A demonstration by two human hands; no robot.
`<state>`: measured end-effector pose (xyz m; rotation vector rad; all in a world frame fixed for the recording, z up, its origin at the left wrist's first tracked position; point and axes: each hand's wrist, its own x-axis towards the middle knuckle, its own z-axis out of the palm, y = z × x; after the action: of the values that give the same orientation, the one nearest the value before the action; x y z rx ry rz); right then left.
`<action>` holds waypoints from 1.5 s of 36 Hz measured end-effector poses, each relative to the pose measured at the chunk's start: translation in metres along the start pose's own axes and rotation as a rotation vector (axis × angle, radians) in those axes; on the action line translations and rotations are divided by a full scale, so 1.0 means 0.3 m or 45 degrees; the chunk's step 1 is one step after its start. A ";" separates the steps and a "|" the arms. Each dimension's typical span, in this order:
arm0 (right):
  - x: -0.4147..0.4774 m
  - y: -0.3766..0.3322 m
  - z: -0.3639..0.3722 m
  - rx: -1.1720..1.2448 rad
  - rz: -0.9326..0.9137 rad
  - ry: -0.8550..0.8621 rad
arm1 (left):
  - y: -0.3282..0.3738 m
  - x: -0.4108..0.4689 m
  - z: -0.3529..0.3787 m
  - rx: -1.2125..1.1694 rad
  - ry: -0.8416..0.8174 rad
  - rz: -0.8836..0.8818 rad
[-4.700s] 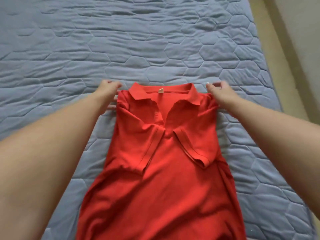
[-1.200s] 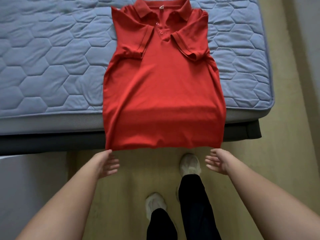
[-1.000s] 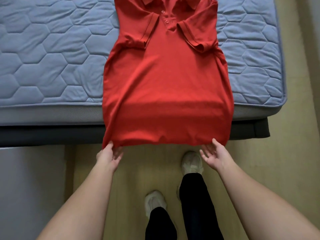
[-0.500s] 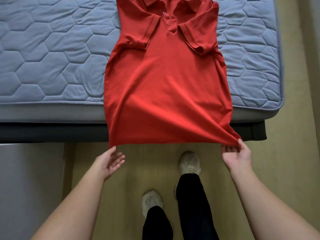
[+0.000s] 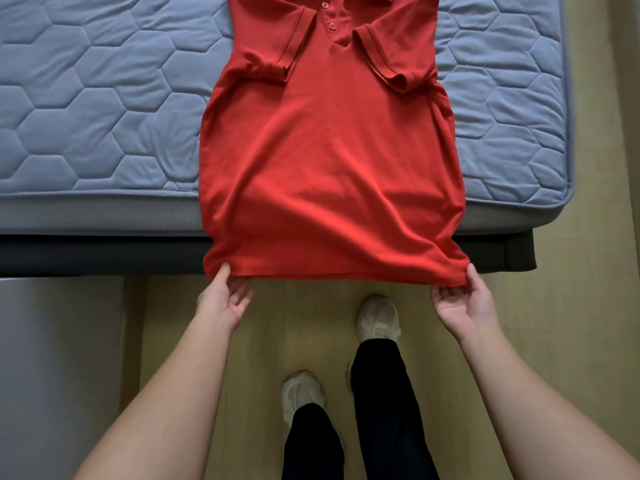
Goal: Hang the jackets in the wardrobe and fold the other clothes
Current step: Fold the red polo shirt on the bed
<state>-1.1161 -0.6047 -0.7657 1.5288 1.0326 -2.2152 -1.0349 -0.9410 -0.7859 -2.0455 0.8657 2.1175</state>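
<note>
A: Grip check?
B: Thumb on top, fingers beneath: left hand [image 5: 225, 299] pinches one hem corner of the red polo shirt [image 5: 329, 150]; right hand [image 5: 462, 303] pinches the other.
A: Shirt position?
B: Face up on the quilted mattress [image 5: 104, 98], sleeves folded inward, hem overhanging the edge.

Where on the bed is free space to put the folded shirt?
The widest bare patch of mattress lies between the red shirt and the picture's left edge. A narrower strip runs between the shirt and the mattress's right border. The near edge is crowded: the hem hangs over it, pinched by the left hand and the right hand.
</note>
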 end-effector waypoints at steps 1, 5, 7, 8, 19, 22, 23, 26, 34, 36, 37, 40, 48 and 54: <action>0.001 -0.001 0.001 0.012 -0.011 0.000 | 0.002 0.001 0.000 -0.045 0.011 0.033; 0.003 -0.001 0.009 0.062 -0.036 0.006 | 0.005 -0.021 0.003 -0.288 -0.024 -0.027; 0.003 0.001 0.011 0.074 -0.039 -0.004 | 0.000 -0.036 0.008 -0.287 -0.061 -0.059; 0.003 0.002 0.011 0.075 -0.043 -0.011 | -0.003 -0.041 0.012 -0.276 -0.081 -0.060; 0.014 -0.022 0.027 0.126 -0.090 -0.053 | 0.058 -0.026 0.006 -0.524 -0.065 0.273; 0.009 -0.007 -0.023 0.247 -0.138 0.009 | 0.043 -0.019 -0.047 -0.572 0.059 0.366; 0.005 0.009 -0.045 0.267 -0.136 0.043 | 0.030 -0.017 -0.061 -0.572 0.104 0.375; 0.006 0.058 -0.068 0.332 -0.100 0.106 | 0.002 -0.006 -0.085 -0.573 0.144 0.363; 0.106 0.068 -0.043 0.296 -0.070 0.309 | 0.012 0.053 -0.086 -0.428 0.207 0.361; 0.123 0.070 -0.038 0.199 -0.074 0.375 | 0.001 0.057 -0.080 -0.371 0.234 0.347; 0.124 0.070 -0.032 0.113 -0.056 0.403 | -0.005 0.056 -0.076 -0.334 0.256 0.329; 0.118 0.055 -0.022 -0.246 0.062 0.439 | -0.004 0.037 -0.062 -0.141 0.245 0.203; 0.003 -0.154 0.090 -1.557 -0.535 0.741 | 0.163 -0.121 -0.003 1.106 0.644 0.704; 0.022 -0.284 0.372 -1.820 -0.922 0.252 | 0.356 -0.143 0.178 1.451 0.454 1.089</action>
<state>-1.2466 -0.6181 -0.7154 0.6717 2.6322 -0.8494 -1.1237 -0.9932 -0.7118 -1.4470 2.5263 0.8206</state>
